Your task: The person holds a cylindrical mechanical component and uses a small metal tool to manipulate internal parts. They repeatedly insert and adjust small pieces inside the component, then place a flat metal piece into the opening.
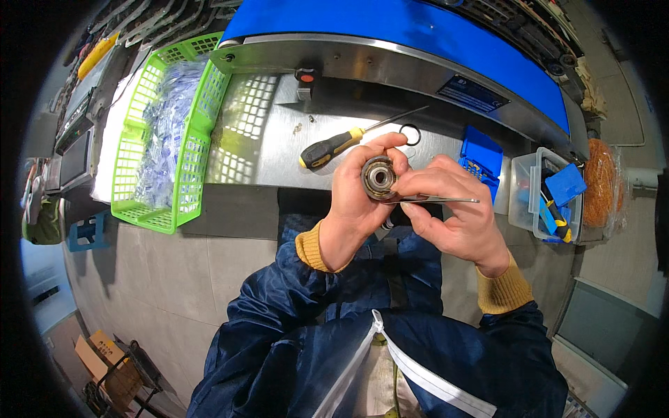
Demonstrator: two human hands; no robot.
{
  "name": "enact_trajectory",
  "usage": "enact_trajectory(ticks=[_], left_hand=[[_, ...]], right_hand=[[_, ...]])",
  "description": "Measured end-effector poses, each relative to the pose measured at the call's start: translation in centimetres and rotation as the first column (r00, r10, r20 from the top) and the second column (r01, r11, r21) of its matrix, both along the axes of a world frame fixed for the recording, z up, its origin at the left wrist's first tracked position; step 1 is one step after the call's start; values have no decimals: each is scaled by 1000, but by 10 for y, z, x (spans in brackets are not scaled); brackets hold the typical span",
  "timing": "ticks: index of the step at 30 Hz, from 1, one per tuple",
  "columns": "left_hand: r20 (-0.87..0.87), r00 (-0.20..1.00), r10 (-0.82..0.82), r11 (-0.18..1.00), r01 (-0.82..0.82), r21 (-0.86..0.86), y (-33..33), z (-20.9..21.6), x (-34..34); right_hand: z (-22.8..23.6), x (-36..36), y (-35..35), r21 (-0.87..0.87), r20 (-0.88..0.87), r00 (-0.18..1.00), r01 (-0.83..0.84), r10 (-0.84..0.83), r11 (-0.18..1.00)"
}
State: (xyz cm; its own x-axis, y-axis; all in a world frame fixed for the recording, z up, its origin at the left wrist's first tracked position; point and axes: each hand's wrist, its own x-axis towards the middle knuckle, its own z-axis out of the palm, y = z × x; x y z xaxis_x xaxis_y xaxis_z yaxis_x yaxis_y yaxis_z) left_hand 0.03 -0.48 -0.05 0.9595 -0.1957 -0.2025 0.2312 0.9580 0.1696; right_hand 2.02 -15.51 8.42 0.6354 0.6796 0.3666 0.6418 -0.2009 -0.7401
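Note:
My left hand (346, 194) is closed around a round metal part with a ring-shaped, bearing-like centre (378, 178), its open face turned up. In my right hand (456, 216), between thumb and fingers, is a slim flat metal tool (449, 200). The tool's inner end reaches the part's lower rim; its exact tip shape is too small to tell. My right fingertips also come up against the part's edge. Just beyond my left hand, a black and yellow screwdriver (326, 150) lies on the metal bench, with a thin black ring (419, 129) near its shaft.
At left stands a green plastic basket (188, 191) full of clear plastic pieces. A blue bit case (482, 153) lies to the right, beside a clear plastic box (524, 188) of tools. Behind the bench (279, 150) runs a machine with a blue belt (390, 24). Small bits lie near the screwdriver.

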Motion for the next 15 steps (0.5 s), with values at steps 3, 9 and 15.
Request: enact_trajectory(ticks=[3, 9, 15], left_hand=[[22, 1000, 6, 1000, -6, -9, -1, 2, -2], [56, 998, -7, 999, 9, -46, 1, -1, 0], [39, 999, 16, 998, -14, -56, -1, -2, -1]], right_hand=[[-1, -1, 0, 6, 21, 1000, -3, 3, 1000], [-2, -2, 0, 13, 35, 999, -13, 13, 1000], [-4, -3, 2, 7, 51, 999, -16, 15, 1000]])
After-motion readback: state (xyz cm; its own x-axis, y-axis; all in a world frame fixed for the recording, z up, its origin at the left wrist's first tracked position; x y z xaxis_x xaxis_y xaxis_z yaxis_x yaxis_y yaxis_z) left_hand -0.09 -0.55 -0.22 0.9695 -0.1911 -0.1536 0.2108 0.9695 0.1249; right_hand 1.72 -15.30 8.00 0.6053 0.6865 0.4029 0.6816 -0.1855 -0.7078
